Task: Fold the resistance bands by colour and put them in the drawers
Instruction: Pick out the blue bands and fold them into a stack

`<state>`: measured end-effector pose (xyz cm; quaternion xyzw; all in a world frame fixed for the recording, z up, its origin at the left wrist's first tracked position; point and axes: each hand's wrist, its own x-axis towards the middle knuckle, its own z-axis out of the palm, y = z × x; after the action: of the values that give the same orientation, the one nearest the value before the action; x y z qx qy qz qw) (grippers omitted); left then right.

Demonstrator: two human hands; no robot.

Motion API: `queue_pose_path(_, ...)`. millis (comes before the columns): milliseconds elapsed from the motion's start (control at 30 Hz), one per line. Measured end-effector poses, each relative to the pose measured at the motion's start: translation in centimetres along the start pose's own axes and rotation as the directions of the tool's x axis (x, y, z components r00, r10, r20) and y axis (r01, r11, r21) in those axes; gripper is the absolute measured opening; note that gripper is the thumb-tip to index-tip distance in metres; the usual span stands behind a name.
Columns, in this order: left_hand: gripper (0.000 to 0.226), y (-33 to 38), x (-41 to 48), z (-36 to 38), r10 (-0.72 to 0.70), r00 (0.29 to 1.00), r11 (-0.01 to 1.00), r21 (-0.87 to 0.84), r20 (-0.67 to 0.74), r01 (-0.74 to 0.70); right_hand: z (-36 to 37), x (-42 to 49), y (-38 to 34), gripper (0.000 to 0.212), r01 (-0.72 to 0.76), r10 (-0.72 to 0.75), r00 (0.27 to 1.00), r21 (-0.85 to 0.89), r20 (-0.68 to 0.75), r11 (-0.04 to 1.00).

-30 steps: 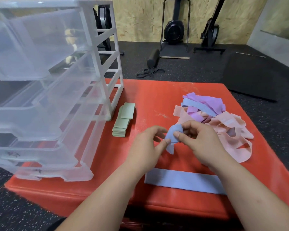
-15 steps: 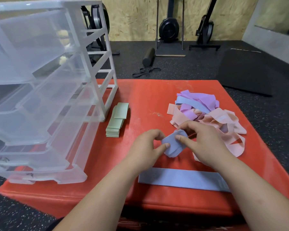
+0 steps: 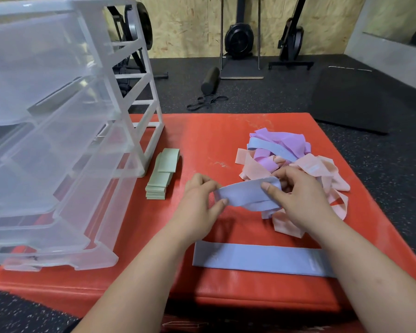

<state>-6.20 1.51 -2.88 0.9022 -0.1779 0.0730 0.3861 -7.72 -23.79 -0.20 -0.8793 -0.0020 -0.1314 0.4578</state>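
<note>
- Pinching blue band (image 3: 245, 195) at each end, left hand (image 3: 199, 203) and right hand (image 3: 298, 195) apart, likely flattening for folding.
- Parked just beside drawers (image 3: 58, 140): green stack (image 3: 162, 175), probably awaiting stowing.

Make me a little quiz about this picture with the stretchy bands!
1. True or false: the green bands lie folded in a stack beside the drawer unit.
2. What colour is the held band, pinched by the left hand and right hand? A pink, B blue, C green.
3. Fill the gap: the flat blue band lies on the red ___.

Key: 1 true. 2 B. 3 mat.
</note>
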Motion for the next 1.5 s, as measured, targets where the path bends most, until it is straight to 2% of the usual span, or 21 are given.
queue_pose_path(133,0.009,1.1,-0.2,-0.5,-0.043,0.998,0.981,-0.192,-0.036,0.036,0.1,0.1,0.2,0.011,-0.028,0.028,1.0,0.03,0.006,0.999)
queue_pose_path(267,0.009,1.4,-0.4,-1.2,-0.112,0.993,0.969,-0.224,-0.028,0.103,0.1,0.3,0.4,0.012,-0.039,0.039,0.999,0.023,0.0,0.999)
queue_pose_path(433,0.028,0.9,-0.6,-2.0,-0.195,0.98,0.894,-0.405,0.04,0.194,-0.2,0.2,0.4,0.01,-0.048,0.048,0.999,0.007,-0.017,0.999)
queue_pose_path(533,0.033,0.6,-0.4,-2.1,-0.273,0.962,0.795,-0.563,0.0,0.226,-0.2,0.4,0.8,0.014,-0.039,0.042,0.999,-0.129,0.019,0.991)
queue_pose_path(633,0.031,0.4,-0.3,-2.2,-0.322,0.945,0.751,-0.621,-0.051,0.222,-0.1,0.2,0.7,0.022,-0.027,0.077,0.983,-0.285,0.166,0.958)
queue_pose_path(700,0.032,0.4,-0.2,-2.3,-0.296,0.95,0.8,-0.569,-0.102,0.189,0.3,0.0,0.7,0.027,0.012,0.088,0.969,-0.396,0.233,0.918)
queue_pose_path(767,0.034,0.6,-0.3,-2.4,-0.218,0.965,0.881,-0.455,-0.142,0.132,0.8,-0.1,0.6,0.039,0.077,0.035,0.972,-0.458,0.232,0.886)
queue_pose_path(833,0.037,1.3,-0.6,-2.3,-0.111,0.982,0.936,-0.348,-0.153,0.052,1.4,-0.2,0.1,0.055,0.178,-0.094,0.967,-0.361,0.239,0.915)
queue_pose_path(900,0.04,2.3,-1.0,-2.1,-0.004,0.989,0.953,-0.301,-0.148,-0.041,2.0,-0.4,-1.2,0.062,0.268,-0.203,0.932,-0.193,0.3,0.944)
queue_pose_path(1000,0.039,3.5,-1.5,-2.0,0.115,0.981,0.95,-0.271,-0.155,-0.154,2.9,-0.6,-2.7,0.046,0.25,-0.236,0.891,0.014,0.388,0.968)
queue_pose_path(1067,0.036,3.4,-1.3,-2.1,0.06,0.977,0.935,-0.33,-0.204,-0.126,3.0,-0.5,-2.7,0.022,0.22,-0.215,0.894,0.034,0.394,0.975)
queue_pose_path(1133,0.032,2.8,-1.0,-2.4,-0.053,0.958,0.901,-0.427,-0.281,-0.076,2.7,-0.3,-2.1,0.008,0.216,-0.177,0.901,-0.055,0.395,0.975)
queue_pose_path(1233,0.023,1.8,-0.7,-3.5,-0.237,0.9,0.822,-0.569,-0.365,-0.015,1.7,0.0,-1.5,0.018,0.245,-0.133,0.909,-0.246,0.395,0.938)
queue_pose_path(1333,0.022,0.9,-0.6,-4.5,-0.353,0.853,0.76,-0.65,-0.385,0.022,0.7,0.2,-1.3,0.026,0.267,-0.127,0.92,-0.358,0.37,0.895)
queue_pose_path(1433,0.02,0.4,-0.7,-5.2,-0.43,0.811,0.707,-0.707,-0.396,0.03,-0.7,0.2,-1.0,0.017,0.245,-0.107,0.946,-0.455,0.307,0.856)
queue_pose_path(1500,0.02,0.3,-1.0,-5.6,-0.444,0.804,0.696,-0.717,-0.395,0.032,-1.8,0.0,-1.0,0.014,0.187,-0.069,0.959,-0.427,0.276,0.884)
